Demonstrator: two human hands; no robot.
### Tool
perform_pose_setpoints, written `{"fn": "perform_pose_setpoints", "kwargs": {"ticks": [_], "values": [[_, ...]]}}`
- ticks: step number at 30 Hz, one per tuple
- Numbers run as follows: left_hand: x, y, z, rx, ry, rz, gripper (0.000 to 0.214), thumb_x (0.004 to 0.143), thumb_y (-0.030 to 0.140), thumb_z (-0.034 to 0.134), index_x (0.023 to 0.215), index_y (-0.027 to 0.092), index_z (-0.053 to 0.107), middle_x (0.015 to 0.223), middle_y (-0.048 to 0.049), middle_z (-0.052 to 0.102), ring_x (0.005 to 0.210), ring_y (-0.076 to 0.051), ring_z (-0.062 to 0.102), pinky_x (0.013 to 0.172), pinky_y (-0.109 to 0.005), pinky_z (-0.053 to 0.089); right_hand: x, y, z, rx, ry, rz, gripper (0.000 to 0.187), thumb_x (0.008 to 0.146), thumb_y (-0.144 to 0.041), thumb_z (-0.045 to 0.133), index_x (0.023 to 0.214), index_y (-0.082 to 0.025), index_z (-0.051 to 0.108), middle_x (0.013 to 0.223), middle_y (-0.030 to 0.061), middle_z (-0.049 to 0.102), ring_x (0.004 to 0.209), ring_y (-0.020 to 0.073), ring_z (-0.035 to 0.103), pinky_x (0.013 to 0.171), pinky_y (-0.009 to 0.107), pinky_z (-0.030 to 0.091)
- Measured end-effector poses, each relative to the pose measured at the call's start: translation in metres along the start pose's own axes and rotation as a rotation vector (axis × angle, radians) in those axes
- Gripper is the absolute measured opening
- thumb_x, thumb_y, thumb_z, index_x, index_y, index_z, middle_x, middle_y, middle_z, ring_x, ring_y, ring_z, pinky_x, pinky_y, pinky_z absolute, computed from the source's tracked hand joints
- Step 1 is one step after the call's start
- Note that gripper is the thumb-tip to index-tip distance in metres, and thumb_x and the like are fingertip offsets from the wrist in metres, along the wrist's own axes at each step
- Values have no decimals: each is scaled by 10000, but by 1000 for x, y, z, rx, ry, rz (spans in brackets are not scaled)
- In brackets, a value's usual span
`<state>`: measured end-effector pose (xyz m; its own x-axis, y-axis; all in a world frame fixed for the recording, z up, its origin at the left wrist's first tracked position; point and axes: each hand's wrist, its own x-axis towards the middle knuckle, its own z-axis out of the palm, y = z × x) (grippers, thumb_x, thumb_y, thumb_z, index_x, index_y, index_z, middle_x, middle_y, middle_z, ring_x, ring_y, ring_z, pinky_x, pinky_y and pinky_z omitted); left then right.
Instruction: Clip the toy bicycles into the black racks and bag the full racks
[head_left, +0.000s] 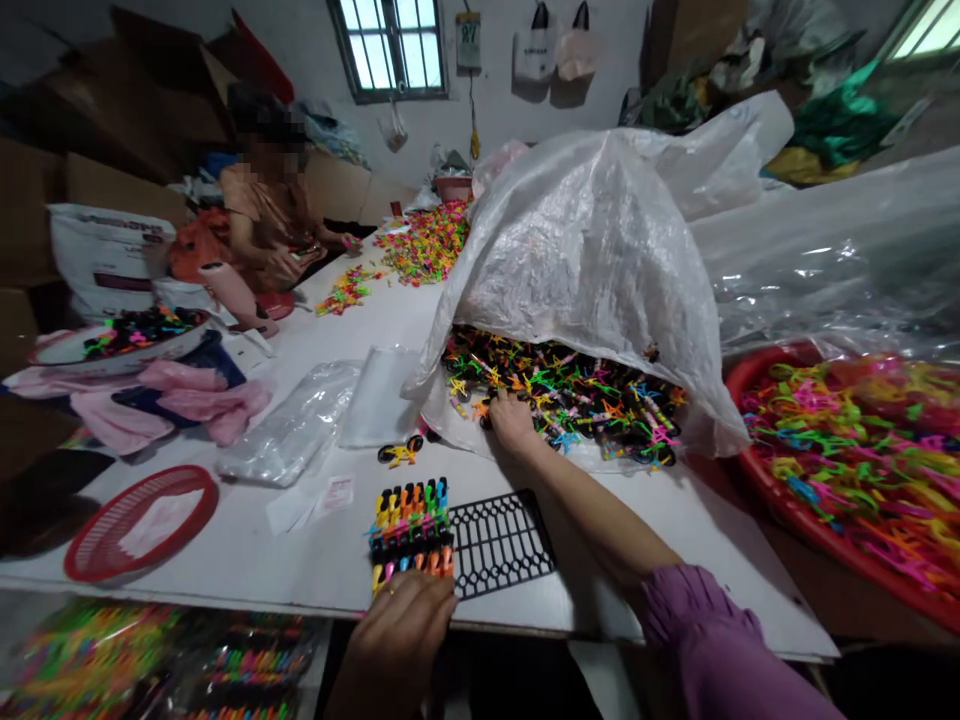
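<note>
My left hand point(405, 625) is at the table's front edge, its fingers closed over the near end of a black plastic grid rack point(502, 545). Rows of small colourful plastic toys with black parts point(412, 515) fill the rack's left part; its right part shows bare bars. My right hand point(512, 420) reaches forward into a heap of small toy bikes point(592, 395) at the mouth of a translucent plastic sack point(592, 240). Its fingers are bent among the toys, and what they hold is hidden. One yellow toy bike with black wheels point(401, 453) lies apart, beyond the rack.
Clear plastic bags point(300, 420) and a red basket point(142, 525) lie on the left. A red tub of colourful plastic pieces point(862, 470) stands at right. Across the table a person point(270, 220) sits by a pile of bright small parts point(427, 240). Packed bags point(97, 655) are below the edge.
</note>
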<state>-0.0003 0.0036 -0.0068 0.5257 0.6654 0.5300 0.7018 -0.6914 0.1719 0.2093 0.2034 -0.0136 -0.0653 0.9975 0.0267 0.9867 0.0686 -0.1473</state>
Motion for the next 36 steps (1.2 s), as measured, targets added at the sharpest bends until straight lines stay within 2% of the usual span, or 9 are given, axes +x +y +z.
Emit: {"fn": "perform_pose_setpoints", "kwargs": {"ticks": [6, 11, 14, 16, 21, 24, 27, 31, 36], "values": [[7, 12, 1, 72, 14, 4, 203, 895, 147, 422, 819, 187, 607, 777, 10, 659, 747, -139, 598, 763, -294, 420, -39, 14, -3, 126, 30, -18, 237, 857, -249, 440, 1040, -151, 555, 974, 95, 620, 832, 180, 584, 696, 259, 414], [9, 19, 4, 130, 41, -48, 161, 867, 131, 468, 815, 167, 616, 736, -22, 642, 737, -159, 594, 718, -307, 429, -80, 22, 5, 736, -12, 9, 222, 740, -371, 582, 754, -150, 593, 648, 2, 573, 576, 119, 504, 537, 215, 346], [8, 22, 1, 79, 56, -42, 145, 870, 138, 471, 838, 165, 610, 746, -23, 646, 735, -154, 592, 717, -297, 439, -100, 20, -5, 1096, 74, 39, 269, 666, -400, 629, 728, -146, 562, 615, -22, 527, 548, 104, 467, 521, 212, 345], [12, 22, -5, -40, 92, -121, 89, 854, 156, 516, 868, 167, 603, 780, -18, 648, 763, -143, 590, 740, -276, 450, -115, 13, -11, 1201, 108, 7, 290, 640, -404, 652, 742, -153, 549, 634, -26, 532, 563, 103, 472, 537, 212, 362], [45, 4, -21, -150, 175, -300, 151, 841, 200, 539, 974, 168, 603, 956, -49, 626, 933, -163, 567, 866, -305, 446, -146, -15, 13, 1037, -110, -6, 135, 689, -264, 600, 760, -152, 576, 691, 7, 602, 620, 128, 530, 590, 226, 403], [66, -13, -12, -137, -56, -248, 175, 858, 199, 488, 982, 154, 603, 950, -61, 615, 927, -179, 563, 843, -320, 452, -144, -28, 35, 947, -89, 30, 170, 713, -197, 552, 873, -153, 585, 798, 37, 641, 704, 153, 569, 635, 235, 417], [75, -22, 4, -140, -266, -207, 191, 859, 149, 450, 962, 153, 612, 884, -52, 616, 860, -173, 575, 780, -302, 459, -135, -36, 41, 843, -56, -39, 226, 722, -141, 502, 937, -162, 570, 862, 47, 639, 778, 168, 571, 690, 247, 421], [75, -21, 9, -166, -277, -284, 182, 841, 177, 515, 994, 153, 611, 869, -42, 631, 829, -172, 589, 765, -296, 451, -133, -37, 41, 683, -37, -213, 272, 720, -78, 428, 951, -159, 546, 920, 59, 601, 856, 170, 545, 761, 255, 412], [76, -21, 4, -208, -293, -288, 287, 791, 283, 622, 1051, 164, 598, 890, -34, 645, 824, -172, 599, 742, -278, 446, -129, -31, 42, 597, -51, -305, 295, 735, -83, 423, 1008, -141, 518, 959, 74, 587, 885, 169, 542, 787, 245, 408]]}}
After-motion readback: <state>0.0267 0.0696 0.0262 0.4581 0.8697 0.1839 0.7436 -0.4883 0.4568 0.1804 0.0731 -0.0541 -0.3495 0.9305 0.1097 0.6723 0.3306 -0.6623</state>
